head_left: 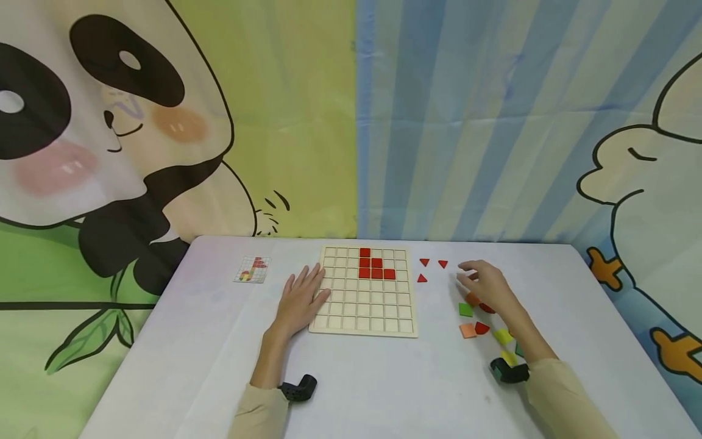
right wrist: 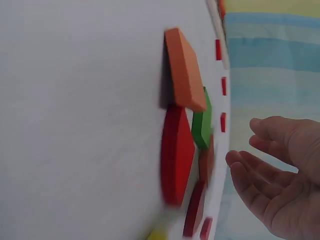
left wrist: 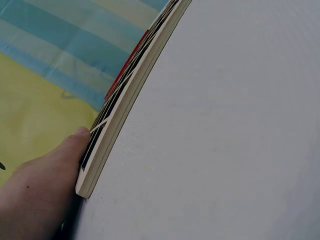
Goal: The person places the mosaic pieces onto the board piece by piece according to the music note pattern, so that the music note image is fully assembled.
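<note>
Board (head_left: 364, 310) of pale wood, ruled into square cells, lay flat on a white counter (head_left: 378, 390) before a person in beige sleeves (head_left: 567, 396). Toward its one o'clock sat six red squares (head_left: 376, 263), one in the top row, two in the next and three below, forming a stepped shape. The left hand (head_left: 298, 300) rested at the board's nine o'clock edge, its grip wide open, fingers spread and thumb touching the board, with hold of nothing. At the board's three o'clock, the right hand (head_left: 487, 285) hung above the counter, its grip part open, fingers softly bent, a gap showing before the thumb and nothing seen between them. Three red triangles (head_left: 425, 262) lay between the board and that hand, at the board's two o'clock. Loose coloured pieces (head_left: 481, 328), among them a green piece (head_left: 465, 310), an orange piece (head_left: 468, 330) and two yellow pieces (head_left: 503, 336), were scattered toward the right hand's six o'clock. A small card (head_left: 252, 269) printed with a coloured figure on a grid lay at the left hand's ten o'clock. A cartoon panda (head_left: 120, 161) filled the backdrop (head_left: 301, 91) at the board's ten o'clock.
</note>
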Available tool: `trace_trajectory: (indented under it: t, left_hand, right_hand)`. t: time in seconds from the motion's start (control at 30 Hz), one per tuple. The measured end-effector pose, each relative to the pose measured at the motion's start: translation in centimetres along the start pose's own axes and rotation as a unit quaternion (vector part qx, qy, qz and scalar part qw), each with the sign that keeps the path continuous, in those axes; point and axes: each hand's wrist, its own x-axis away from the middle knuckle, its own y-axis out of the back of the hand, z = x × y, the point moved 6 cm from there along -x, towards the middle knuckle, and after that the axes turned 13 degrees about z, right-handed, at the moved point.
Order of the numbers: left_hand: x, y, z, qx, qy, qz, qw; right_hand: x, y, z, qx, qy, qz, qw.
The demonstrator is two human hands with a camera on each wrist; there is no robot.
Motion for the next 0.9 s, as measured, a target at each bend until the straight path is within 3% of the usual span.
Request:
trace_trajectory:
  t: [0.23, 0.37, 0.5, 0.77, 0.9]
  left_hand:
    - [0.1, 0.0, 0.1, 0.009, -0.003, -0.002, 1.0000]
    - [0.1, 0.1, -0.1, 0.006, 0.000, 0.003, 1.0000]
    - [0.1, 0.2, -0.1, 0.001, 0.005, 0.005, 1.0000]
    - [0.1, 0.4, -0.2, 0.002, 0.005, 0.009, 0.9999]
    - [0.0, 0.2, -0.2, 0.003, 0.006, 0.012, 0.9999]
  right_hand:
    - [-5.6, -0.7, 0.9, 0.050, -0.033, 0.051, 0.9969]
    - [-6.7, -0.8, 1.5, 0.093, -0.005, 0.054, 0.9942]
    - [-6.9, -0.9, 1.4, 0.103, 0.022, 0.047, 0.9934]
    - [-8.0, 0.1, 0.0, 0.025, 0.046, 0.009, 0.9986]
    - [-9.1, 0.2, 1.3, -0.013, 0.053, 0.010, 0.9984]
